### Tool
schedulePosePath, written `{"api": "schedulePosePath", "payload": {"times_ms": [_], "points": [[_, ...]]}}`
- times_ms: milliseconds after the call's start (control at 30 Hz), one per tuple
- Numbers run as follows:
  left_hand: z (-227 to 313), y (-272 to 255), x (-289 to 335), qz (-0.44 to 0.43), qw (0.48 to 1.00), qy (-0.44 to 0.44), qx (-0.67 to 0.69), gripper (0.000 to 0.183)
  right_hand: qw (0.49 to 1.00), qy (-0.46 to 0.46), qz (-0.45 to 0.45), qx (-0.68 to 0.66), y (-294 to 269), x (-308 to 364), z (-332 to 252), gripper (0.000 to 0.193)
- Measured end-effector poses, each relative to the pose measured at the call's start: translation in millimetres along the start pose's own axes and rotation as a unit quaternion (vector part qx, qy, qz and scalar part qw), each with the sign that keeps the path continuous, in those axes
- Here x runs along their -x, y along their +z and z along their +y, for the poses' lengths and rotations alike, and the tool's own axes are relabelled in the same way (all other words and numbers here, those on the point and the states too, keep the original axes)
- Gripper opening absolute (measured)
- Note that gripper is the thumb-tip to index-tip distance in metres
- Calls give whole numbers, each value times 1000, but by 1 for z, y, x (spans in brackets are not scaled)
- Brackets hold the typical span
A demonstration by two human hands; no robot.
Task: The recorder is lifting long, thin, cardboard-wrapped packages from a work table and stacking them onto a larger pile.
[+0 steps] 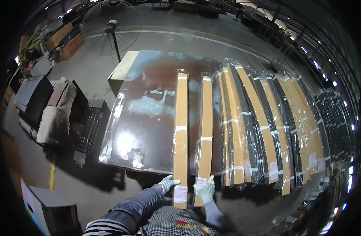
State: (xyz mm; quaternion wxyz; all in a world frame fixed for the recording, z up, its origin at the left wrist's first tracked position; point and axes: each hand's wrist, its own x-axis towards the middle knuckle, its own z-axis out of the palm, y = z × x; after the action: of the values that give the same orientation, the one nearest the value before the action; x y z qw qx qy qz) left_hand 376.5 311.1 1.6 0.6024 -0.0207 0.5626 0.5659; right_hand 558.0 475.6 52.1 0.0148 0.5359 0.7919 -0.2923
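- A glossy dark surface (157, 147) with reddish-brown and pale patches is filling the middle of a workshop, and a wire-cage fan (111, 26) is standing beyond it on the grey floor (153, 40).
- 2 long, cardboard-brown strips in clear film are lying apart on the surface, their near ends overhanging its near edge: the left strip (181, 149) and the right strip (206, 122).
- The gloved left hand (167, 183) is touching the left strip at its left edge, near the label; I cannot tell whether its fingers are gripping.
- The gloved right hand (206, 191) is straddling the right strip's near end, its fingers apparently grasping the edges.
- The step in hand seems to be positioning these 2 strips; from here, a move would be calling for a grasp on the near ends and care that the long far ends are not swinging or snagging film.
- To the right, a row of wrapped brown and black strips (238, 157) is lying close together, some touching or overlapping.
- Pale labels are showing on the left strip (180, 194) and the right strip (200, 181), carrying reddish print; the finer lines are too small to read.
- The checked apron (166, 221) is bearing a red-and-yellow emblem.
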Motion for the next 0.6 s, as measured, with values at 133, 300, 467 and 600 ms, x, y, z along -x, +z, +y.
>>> {"api": "schedulePosePath", "payload": {"times_ms": [133, 300, 467, 600], "points": [[52, 42, 28, -18, 994, -29, -107, 57, 993, 24, -6, 113, 6, -18, -45, 130], [-19, -1, -27, -216, 930, -76, -287, 54, 965, -165, -89, 181, 12, -43, 18, 135], [3, -12, 20, 33, 987, 78, 139, 60, 944, -232, -166, 167, -6, -5, -34, 132], [-15, -60, 48, 129, 946, 213, 206, 44, 893, -338, -232, 187, 18, -11, -81, 126]]}}
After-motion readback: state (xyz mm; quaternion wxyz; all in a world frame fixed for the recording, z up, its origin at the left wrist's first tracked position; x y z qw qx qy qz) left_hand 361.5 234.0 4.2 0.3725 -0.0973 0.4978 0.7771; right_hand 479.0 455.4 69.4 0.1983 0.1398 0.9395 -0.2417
